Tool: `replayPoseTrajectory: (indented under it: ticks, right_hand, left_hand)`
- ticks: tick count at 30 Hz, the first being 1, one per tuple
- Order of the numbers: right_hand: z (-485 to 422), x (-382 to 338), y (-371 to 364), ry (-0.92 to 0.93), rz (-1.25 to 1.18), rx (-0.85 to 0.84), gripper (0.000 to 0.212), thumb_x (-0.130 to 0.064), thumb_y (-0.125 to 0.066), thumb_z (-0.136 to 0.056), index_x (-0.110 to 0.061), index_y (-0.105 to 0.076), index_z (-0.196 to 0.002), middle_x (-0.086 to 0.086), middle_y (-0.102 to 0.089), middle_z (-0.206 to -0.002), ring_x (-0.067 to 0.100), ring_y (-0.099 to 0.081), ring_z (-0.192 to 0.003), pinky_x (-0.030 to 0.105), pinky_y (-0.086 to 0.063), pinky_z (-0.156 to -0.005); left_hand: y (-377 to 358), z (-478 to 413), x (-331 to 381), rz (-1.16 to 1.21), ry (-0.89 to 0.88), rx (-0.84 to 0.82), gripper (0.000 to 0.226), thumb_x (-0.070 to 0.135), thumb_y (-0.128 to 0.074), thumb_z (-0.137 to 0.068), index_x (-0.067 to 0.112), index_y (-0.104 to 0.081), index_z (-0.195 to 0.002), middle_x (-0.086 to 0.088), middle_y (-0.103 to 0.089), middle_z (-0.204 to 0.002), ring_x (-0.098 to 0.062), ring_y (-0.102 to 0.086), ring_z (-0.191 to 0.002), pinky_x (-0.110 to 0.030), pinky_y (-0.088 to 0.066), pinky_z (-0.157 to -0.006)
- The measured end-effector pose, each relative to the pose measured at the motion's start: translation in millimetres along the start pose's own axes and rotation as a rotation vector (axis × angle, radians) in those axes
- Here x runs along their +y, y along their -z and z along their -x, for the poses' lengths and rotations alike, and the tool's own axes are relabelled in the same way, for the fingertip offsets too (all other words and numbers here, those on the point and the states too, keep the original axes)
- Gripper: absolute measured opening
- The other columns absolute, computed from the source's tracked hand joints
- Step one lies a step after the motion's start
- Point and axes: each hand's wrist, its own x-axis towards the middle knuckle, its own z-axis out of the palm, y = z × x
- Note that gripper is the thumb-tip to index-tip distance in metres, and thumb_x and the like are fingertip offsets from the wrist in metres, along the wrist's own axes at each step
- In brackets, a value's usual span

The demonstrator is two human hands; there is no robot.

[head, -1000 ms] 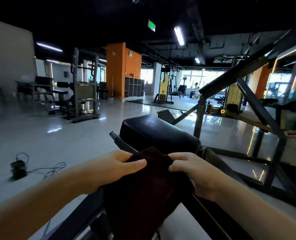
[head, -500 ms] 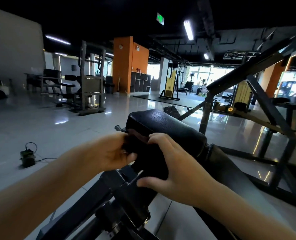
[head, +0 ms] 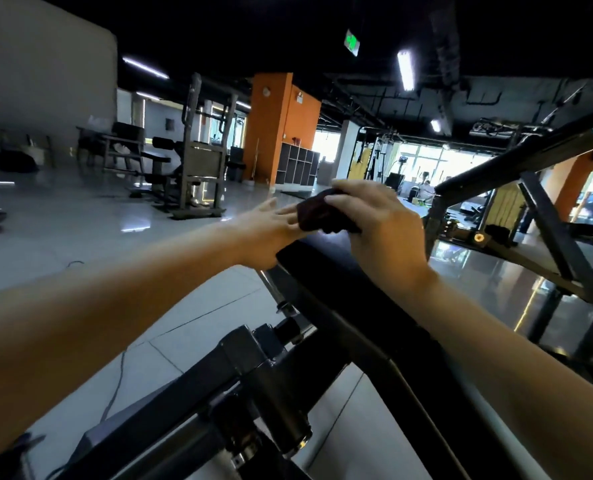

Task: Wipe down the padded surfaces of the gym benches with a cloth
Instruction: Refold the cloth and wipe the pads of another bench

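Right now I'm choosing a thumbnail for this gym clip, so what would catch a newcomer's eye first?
Two bare forearms reach into the centre, where the right hand grips a dark cloth above the far end of a black bench pad, the left hand open beside it. Behind, left of centre, an orange pillar stands out under the dark ceiling.

You look across a glossy grey tiled floor [head: 80,233] reflecting light. An orange pillar [head: 276,129] stands at centre, dark cubby shelves [head: 296,168] beside it. Tube lights [head: 405,69] hang from the black ceiling at upper right; bright windows [head: 437,161] glow behind.
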Motion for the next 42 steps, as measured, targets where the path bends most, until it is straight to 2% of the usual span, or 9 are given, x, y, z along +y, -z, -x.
replayPoseTrajectory:
  ticks: [4, 7, 11, 18, 27, 31, 36, 39, 42]
  right_hand:
    - [28.6, 9.3, -40.2, 0.483, 0.198, -0.390, 0.027, -0.013, -0.056, -0.090, -0.005, -0.067, -0.112, 0.018, -0.061, -0.127, 0.038, -0.056, -0.118, 0.053, -0.046, -0.100]
    - [51.2, 24.6, -34.5, 0.523, 0.212, -0.468, 0.033, -0.012, -0.046, -0.093, -0.003, -0.067, -0.116, 0.019, -0.059, -0.130, 0.040, -0.054, -0.122, 0.053, -0.049, -0.094]
    - [63.5, 21.6, -30.9, 0.728, 0.272, -0.452, 0.031, -0.011, -0.045, -0.095, -0.006, -0.073, -0.106, 0.013, -0.066, -0.122, 0.036, -0.059, -0.118, 0.050, -0.049, -0.096]
    - [31.3, -2.5, -81.9, 0.725, 0.305, -0.435, 0.030, -0.006, -0.046, -0.086, -0.005, -0.076, -0.088, 0.011, -0.069, -0.094, 0.031, -0.064, -0.097, 0.046, -0.047, -0.099]
    - [77.0, 37.5, 10.8, 0.660, 0.208, -0.551, 0.057, -0.017, -0.019, -0.105, -0.006, -0.075, -0.103, 0.009, -0.066, -0.122, 0.026, -0.050, -0.118, 0.040, -0.038, -0.101]
    - [48.9, 25.8, 6.8, 0.704, 0.120, -0.487, 0.035, -0.014, -0.042, -0.096, -0.004, -0.075, -0.099, 0.010, -0.068, -0.116, 0.029, -0.061, -0.111, 0.043, -0.051, -0.094]
    - [29.0, 1.1, -47.4, 0.665, 0.181, -0.419, 0.031, -0.011, -0.045, -0.091, -0.002, -0.074, -0.100, 0.012, -0.068, -0.111, 0.033, -0.063, -0.106, 0.046, -0.050, -0.095]
    - [52.2, 11.4, -48.4, 0.648, 0.298, -0.510, 0.037, -0.014, -0.042, -0.084, -0.010, -0.078, -0.090, 0.008, -0.071, -0.106, 0.031, -0.064, -0.109, 0.051, -0.053, -0.089]
    - [78.4, 21.4, -20.9, 0.655, 0.316, -0.565, 0.036, -0.015, -0.042, -0.083, -0.012, -0.078, -0.087, 0.008, -0.071, -0.108, 0.031, -0.062, -0.113, 0.053, -0.052, -0.089]
  left_hand:
    - [-28.1, -12.9, -3.6, -0.243, -0.002, -0.185, 0.037, 0.025, -0.042, -0.100, 0.021, -0.049, -0.136, -0.002, -0.037, -0.150, -0.017, -0.012, -0.144, -0.027, 0.002, -0.116]
    - [-53.3, -18.3, -22.1, -0.257, -0.124, -0.009, 0.059, 0.029, -0.052, -0.095, 0.016, -0.032, -0.150, -0.007, -0.009, -0.163, -0.022, 0.006, -0.150, -0.036, 0.000, -0.121]
    - [-52.1, -25.1, -24.6, -0.039, -0.168, 0.122, 0.091, 0.028, -0.071, -0.086, 0.011, -0.014, -0.154, -0.007, -0.020, -0.160, -0.021, -0.011, -0.149, -0.024, -0.006, -0.118]
    - [-56.0, -43.1, -34.7, -0.028, -0.086, 0.117, 0.082, 0.031, -0.065, -0.091, 0.017, -0.016, -0.154, -0.001, -0.023, -0.159, -0.014, -0.016, -0.147, -0.032, -0.020, -0.120]
    - [-59.3, -38.8, -21.7, -0.050, -0.038, 0.146, 0.111, 0.032, -0.087, -0.064, 0.017, -0.021, -0.152, -0.001, -0.028, -0.155, -0.021, -0.020, -0.146, -0.040, -0.032, -0.115]
    - [-63.4, -36.5, -7.1, -0.092, 0.029, 0.151, 0.111, 0.036, -0.086, -0.064, 0.015, -0.020, -0.151, -0.002, -0.024, -0.156, -0.021, -0.019, -0.146, -0.034, -0.030, -0.114]
    - [-71.5, -28.3, -14.9, -0.054, 0.080, 0.579, 0.024, 0.022, -0.036, -0.104, 0.037, -0.034, -0.122, 0.011, -0.056, -0.134, 0.013, -0.047, -0.116, -0.020, -0.041, -0.102]
    - [-65.2, -35.5, -15.4, -0.072, 0.008, 0.165, 0.096, 0.032, -0.082, -0.072, 0.016, -0.025, -0.148, -0.003, -0.032, -0.152, -0.020, -0.030, -0.141, -0.036, -0.034, -0.112]
    - [-55.2, -33.9, -12.3, -0.089, 0.005, 0.121, 0.112, 0.040, -0.085, -0.065, 0.014, -0.020, -0.152, -0.002, -0.024, -0.156, -0.020, -0.020, -0.145, -0.034, -0.026, -0.116]
